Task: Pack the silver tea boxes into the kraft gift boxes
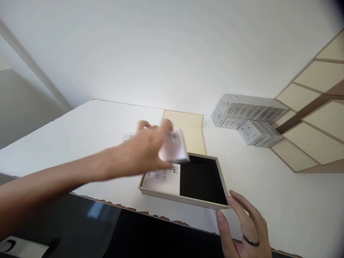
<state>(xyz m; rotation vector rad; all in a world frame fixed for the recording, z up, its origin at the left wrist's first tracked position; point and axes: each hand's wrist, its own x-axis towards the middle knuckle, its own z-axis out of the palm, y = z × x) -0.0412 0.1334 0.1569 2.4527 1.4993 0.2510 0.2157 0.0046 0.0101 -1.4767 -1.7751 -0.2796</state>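
Observation:
My left hand (150,147) is closed around a small white tea box (174,146), blurred by motion, above an open cream gift box (185,200). Inside the gift box, on its left side, lies a white printed tea pack (163,181); the right side shows a black interior. My left hand hides part of the gift box's far left portion. At the near right corner of the gift box, my right hand (247,225) has its thumb and fingertips on either side of the corner, with a dark ring on one finger.
The gift box's cream lid (185,120) lies folded back toward the wall. Rows of small white boxes (247,111) stand at the right, beside stacked cream boxes (309,118). Another white item (127,137) sits partly behind my left hand. The white table's front edge (129,208) is chipped.

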